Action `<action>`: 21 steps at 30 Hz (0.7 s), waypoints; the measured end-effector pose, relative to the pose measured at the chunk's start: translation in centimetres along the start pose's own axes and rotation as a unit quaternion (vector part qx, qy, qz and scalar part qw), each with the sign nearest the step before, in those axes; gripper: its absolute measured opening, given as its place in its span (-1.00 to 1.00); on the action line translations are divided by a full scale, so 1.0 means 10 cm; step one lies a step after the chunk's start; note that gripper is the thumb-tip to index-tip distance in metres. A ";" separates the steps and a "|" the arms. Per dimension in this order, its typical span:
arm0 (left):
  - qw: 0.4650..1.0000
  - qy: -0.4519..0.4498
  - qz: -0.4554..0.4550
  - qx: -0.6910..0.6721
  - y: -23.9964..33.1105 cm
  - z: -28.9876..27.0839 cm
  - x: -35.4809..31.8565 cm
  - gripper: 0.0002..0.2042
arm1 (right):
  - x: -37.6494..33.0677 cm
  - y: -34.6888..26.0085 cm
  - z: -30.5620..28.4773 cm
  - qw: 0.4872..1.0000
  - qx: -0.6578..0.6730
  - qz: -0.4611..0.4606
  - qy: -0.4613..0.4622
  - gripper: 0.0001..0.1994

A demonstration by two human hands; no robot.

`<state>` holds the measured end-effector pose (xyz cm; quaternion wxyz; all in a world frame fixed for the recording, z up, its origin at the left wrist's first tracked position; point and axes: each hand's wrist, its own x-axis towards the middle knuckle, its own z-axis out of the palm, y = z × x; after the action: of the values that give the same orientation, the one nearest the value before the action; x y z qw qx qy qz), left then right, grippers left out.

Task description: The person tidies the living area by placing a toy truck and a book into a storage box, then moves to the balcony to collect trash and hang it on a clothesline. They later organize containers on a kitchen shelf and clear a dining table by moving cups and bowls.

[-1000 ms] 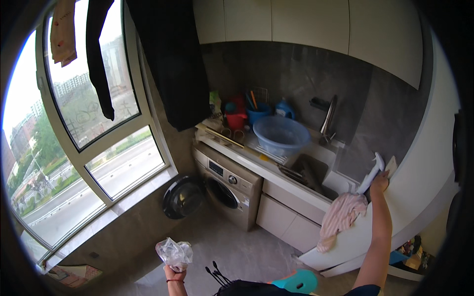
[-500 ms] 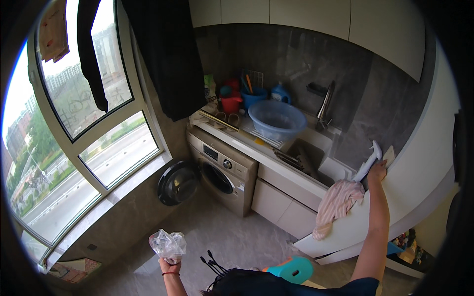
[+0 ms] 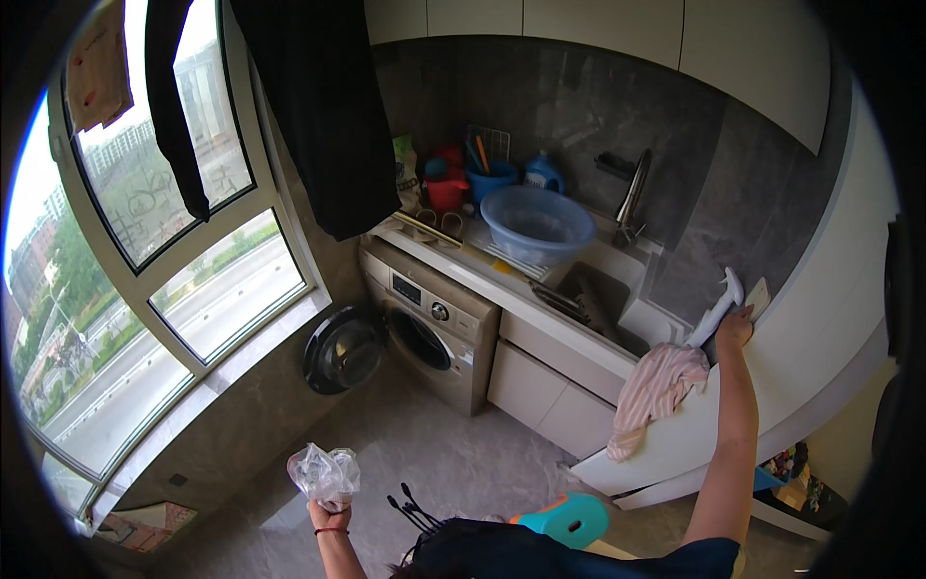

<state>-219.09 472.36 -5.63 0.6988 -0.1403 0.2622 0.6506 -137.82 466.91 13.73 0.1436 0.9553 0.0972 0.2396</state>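
Note:
My left hand [image 3: 329, 515], with a red band at its wrist, is closed around a crumpled clear plastic bag [image 3: 325, 474] low over the floor. To the far right, my right arm is stretched out. My right hand [image 3: 735, 329] is at the wall end of the white surface, its fingers bent and partly hidden. Beside it stands a slim white object with a hooked top [image 3: 715, 311], its kind unclear. A flat beige piece [image 3: 759, 298] shows just beyond the fingers; what they grip cannot be made out. A pink striped cloth [image 3: 659, 393] drapes over the edge below.
A sink [image 3: 625, 316] with a tap [image 3: 634, 200] is set into the counter, next to a translucent blue basin [image 3: 537, 226]. Below stands a washing machine [image 3: 429, 323] with its round door [image 3: 342, 350] swung wide. A turquoise stool [image 3: 576, 521] is near me. Dark clothes [image 3: 313, 116] hang by the window.
The view has shifted slightly. Both hands keep nearly the same places, the left still with the plastic bag and the right still beside the white hooked object.

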 end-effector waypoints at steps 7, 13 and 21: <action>1.000 -0.007 0.001 0.020 0.01 -0.01 0.05 -0.73 | 0.18 -0.03 0.36 0.998 -0.025 0.005 0.052 -0.41; 1.000 0.006 0.000 0.019 0.00 0.02 0.08 -0.71 | 0.22 -0.01 0.39 0.999 -0.008 0.009 0.053 -0.41; 1.000 -0.004 0.000 0.016 -0.03 0.08 0.04 -0.71 | 0.13 -0.01 0.27 0.989 0.124 0.049 0.069 -0.43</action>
<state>-218.65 473.11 -5.23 0.7018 -0.1260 0.2701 0.6470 -135.44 466.72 11.96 0.0047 0.9504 0.0891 0.2978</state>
